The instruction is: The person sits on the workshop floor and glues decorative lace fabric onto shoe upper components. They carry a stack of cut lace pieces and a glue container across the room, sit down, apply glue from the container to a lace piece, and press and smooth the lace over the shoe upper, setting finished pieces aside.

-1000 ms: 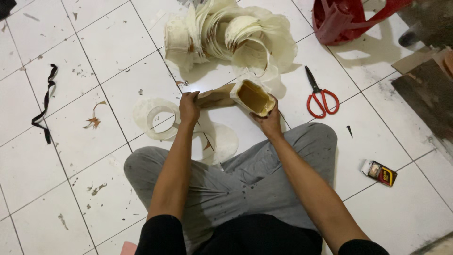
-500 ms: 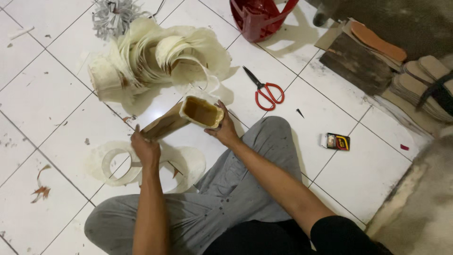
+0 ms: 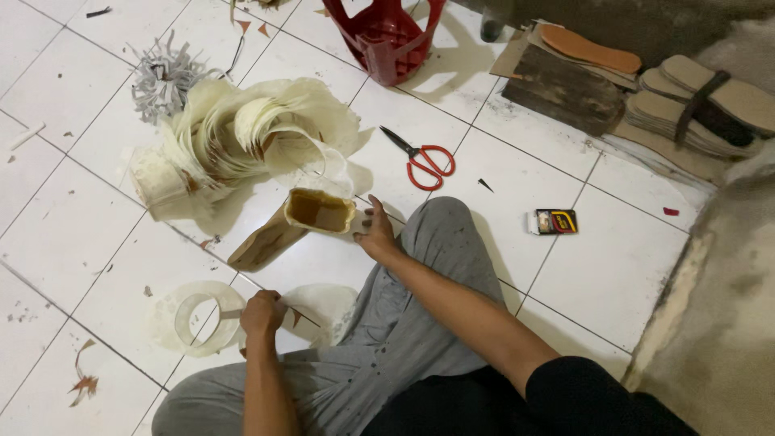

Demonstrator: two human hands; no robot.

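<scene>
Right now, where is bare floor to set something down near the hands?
Free: tiles between the scissors, the small box and the knee. Crowded: around the tan container by the right hand, the cream strip pile, and the tape roll by the left hand.

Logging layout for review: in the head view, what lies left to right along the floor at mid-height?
Pile of cream strips → glue-filled carton → right hand → red-handled scissors → small box → stacked insoles.

The person wears grey trousers point(image 3: 404, 355), creased and flecked with small dark spots. A black top shows with its sleeve point(image 3: 597, 400) pushed up above the elbow, leaving both forearms bare. No rings, watch or gloves show on the left hand point(image 3: 262, 313) or right hand point(image 3: 375, 234).
</scene>
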